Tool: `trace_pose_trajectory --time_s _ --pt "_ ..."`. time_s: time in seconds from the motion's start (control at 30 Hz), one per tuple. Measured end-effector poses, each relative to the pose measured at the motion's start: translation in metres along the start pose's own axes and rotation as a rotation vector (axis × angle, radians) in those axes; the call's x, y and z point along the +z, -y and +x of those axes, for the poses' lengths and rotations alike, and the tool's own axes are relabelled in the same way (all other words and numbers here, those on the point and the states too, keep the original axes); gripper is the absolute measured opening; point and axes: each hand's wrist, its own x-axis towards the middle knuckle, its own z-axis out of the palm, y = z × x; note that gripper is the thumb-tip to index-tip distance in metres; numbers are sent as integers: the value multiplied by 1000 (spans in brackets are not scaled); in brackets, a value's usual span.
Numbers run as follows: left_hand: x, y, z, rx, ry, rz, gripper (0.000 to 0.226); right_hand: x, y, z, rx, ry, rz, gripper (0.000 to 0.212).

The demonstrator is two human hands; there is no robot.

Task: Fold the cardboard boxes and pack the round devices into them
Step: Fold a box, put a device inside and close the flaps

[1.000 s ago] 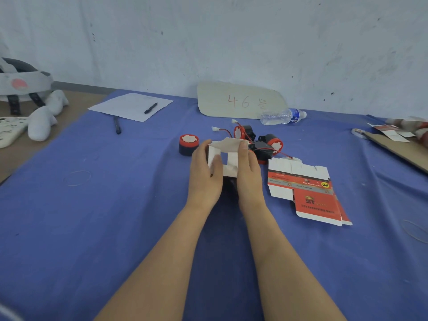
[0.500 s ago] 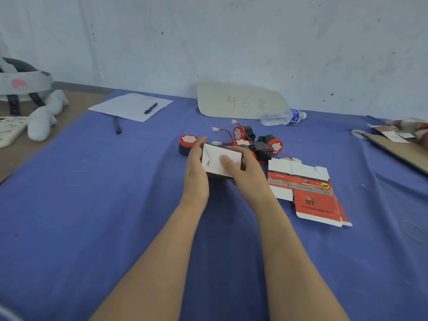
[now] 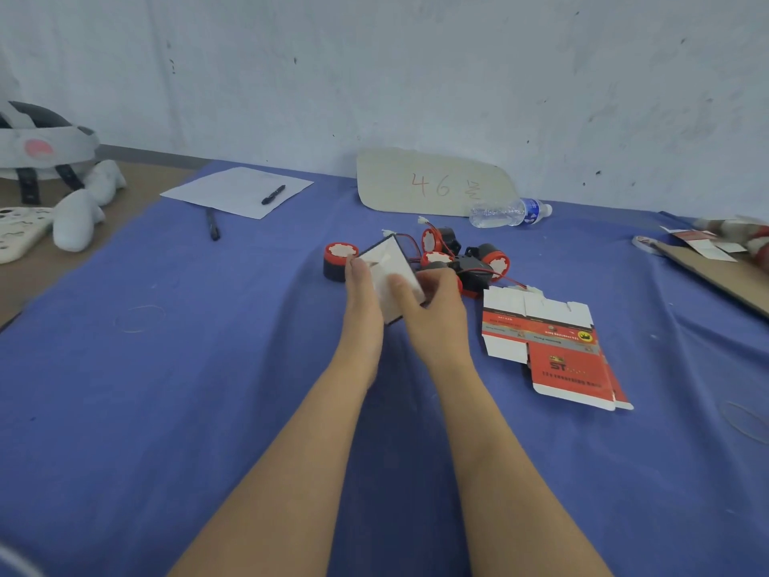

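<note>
One blue-covered table [image 3: 166, 389] carried everything. Toward its right edge lay the flat box blanks [image 3: 553, 356], red print up and untouched. Over the table's middle the left hand [image 3: 363, 301] gripped the left side of the half-folded box [image 3: 385, 264], with its thumb on top and its fingers wrapped behind, out of sight. The right hand [image 3: 439, 314] pinched the box's right side, its thumb pressed flat on the white end flap. The box was tilted, with one corner pointing to the far edge, and seemed to be held off the cloth. Just beyond it, nearer the far edge, sat the wired round devices [image 3: 470, 260] in a tangle. One lone device [image 3: 338, 260] stood just left of the box.

The step looked like closing an end flap. Doing it well would probably mean keeping the left grip firm so the walls stayed square, running the right thumb along the crease, and seating the tab fully before letting go. Squeezing too hard could buckle the thin card. Whether the tab had caught could not be told.
</note>
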Motion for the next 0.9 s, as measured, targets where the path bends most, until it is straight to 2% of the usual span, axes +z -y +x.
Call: trace_pose_trajectory --time_s 0.07,0.2,0.33,0.43,0.6,0.73,0.9 --pt "-2 -2 1 13 -36 -9 59 1 -2 -1 9 59 -56 26" --pt "-1 -4 0 82 -16 44 45 0 -3 -2 20 90 -72 44" --pt "2 0 1 127 19 71 46 -2 -5 -1 21 75 -72 37" --pt "3 1 0 159 28 95 39 -1 -7 0 36 72 -84 37" --pt "1 3 5 139 -17 72 49 1 -10 1 47 133 -127 37" --pt "2 3 5 129 -30 76 43 1 -11 2 67 143 -131 39" --pt "1 6 8 121 -33 87 55 0 -10 2 83 168 -114 40"
